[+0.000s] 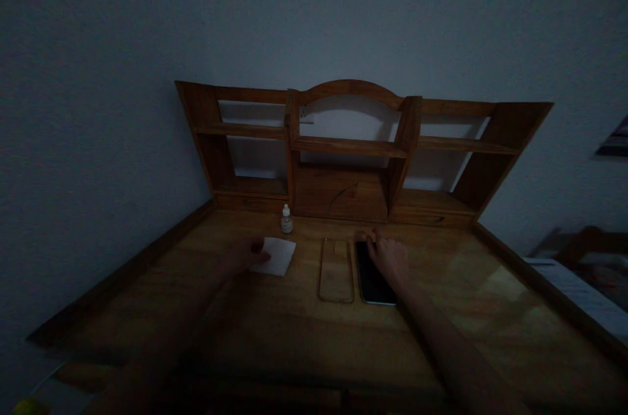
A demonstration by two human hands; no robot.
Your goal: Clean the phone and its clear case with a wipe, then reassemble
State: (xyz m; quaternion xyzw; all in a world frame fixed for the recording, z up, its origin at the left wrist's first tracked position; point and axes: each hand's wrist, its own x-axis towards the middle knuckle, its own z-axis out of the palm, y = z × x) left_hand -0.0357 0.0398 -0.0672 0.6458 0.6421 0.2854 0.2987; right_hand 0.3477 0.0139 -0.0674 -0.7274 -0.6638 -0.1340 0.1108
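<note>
My left hand (243,254) lies at the left edge of a white square of paper or cloth (278,256), its fingertips over that edge. Whether it pinches the square is hard to tell in this dim light. My right hand (387,259) rests on the top of a black smartphone (373,275), fingers curled over its far edge. Left of the phone lies a transparent phone case (336,272), untouched, between my hands. A small white-capped dropper bottle (287,222) stands upright behind the white square.
All of this lies on a wooden desk (314,336) with low raised side edges. A wooden shelf unit (348,153) stands along its back against a grey wall (98,74). Bedding and dark furniture (583,271) show beyond the right edge.
</note>
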